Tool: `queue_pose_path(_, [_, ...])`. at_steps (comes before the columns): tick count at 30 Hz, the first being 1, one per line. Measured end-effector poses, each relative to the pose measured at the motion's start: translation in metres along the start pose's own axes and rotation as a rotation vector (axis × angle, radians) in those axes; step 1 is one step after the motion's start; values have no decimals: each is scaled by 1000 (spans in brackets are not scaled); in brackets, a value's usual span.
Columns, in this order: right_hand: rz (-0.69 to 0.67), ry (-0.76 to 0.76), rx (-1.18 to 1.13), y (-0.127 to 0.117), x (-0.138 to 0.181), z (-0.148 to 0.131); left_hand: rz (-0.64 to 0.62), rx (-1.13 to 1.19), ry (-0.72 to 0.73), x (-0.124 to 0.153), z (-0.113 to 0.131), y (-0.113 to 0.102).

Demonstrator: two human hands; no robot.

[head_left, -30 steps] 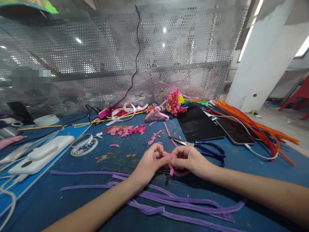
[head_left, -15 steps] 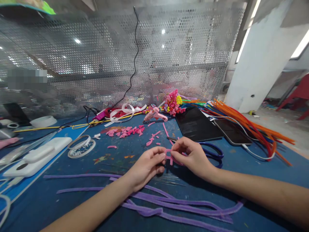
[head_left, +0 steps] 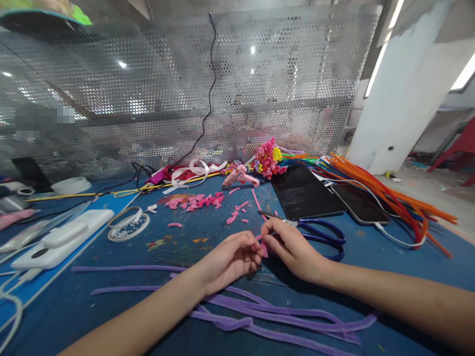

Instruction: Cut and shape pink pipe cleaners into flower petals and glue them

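My left hand [head_left: 232,258] and my right hand [head_left: 291,246] meet over the blue table [head_left: 193,237], fingers pinched together on a short pink pipe cleaner piece [head_left: 263,248] between them. Only a small bit of the pink piece shows between the fingertips. Long purple pipe cleaners [head_left: 260,316] lie under my forearms. Blue-handled scissors [head_left: 315,231] rest just behind my right hand.
Cut pink pieces [head_left: 196,201] and a pink glue gun [head_left: 240,176] lie further back. A tablet [head_left: 306,192], a phone [head_left: 359,201] and a bundle of orange pipe cleaners [head_left: 386,195] are at the right. A white power bank [head_left: 61,238] and tape ring [head_left: 128,225] sit left. A perforated metal screen [head_left: 260,89] stands behind.
The pink piece showed as an open loop between the hands before; now the hands have closed in tighter and most of it is hidden in the fingers.
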State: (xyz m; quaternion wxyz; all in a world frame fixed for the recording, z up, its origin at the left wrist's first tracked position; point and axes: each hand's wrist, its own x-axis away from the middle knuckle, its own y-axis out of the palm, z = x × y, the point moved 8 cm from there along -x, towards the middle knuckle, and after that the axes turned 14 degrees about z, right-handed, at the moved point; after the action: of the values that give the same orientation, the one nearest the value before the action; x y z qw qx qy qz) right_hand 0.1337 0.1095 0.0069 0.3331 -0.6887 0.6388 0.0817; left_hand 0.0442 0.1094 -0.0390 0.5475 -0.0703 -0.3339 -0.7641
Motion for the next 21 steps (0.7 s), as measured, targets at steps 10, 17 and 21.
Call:
queue_pose_path(10, [30,-123,-19,-4,3,-11,72,-93,-3,2,3,-3])
queue_pose_path(17, [-50,-186,-37,3,7,-15,120,-220,51,2,3,-6])
queue_pose_path(21, [24,-49,-60,-2,1,-4,226,-285,302,3,17,-8])
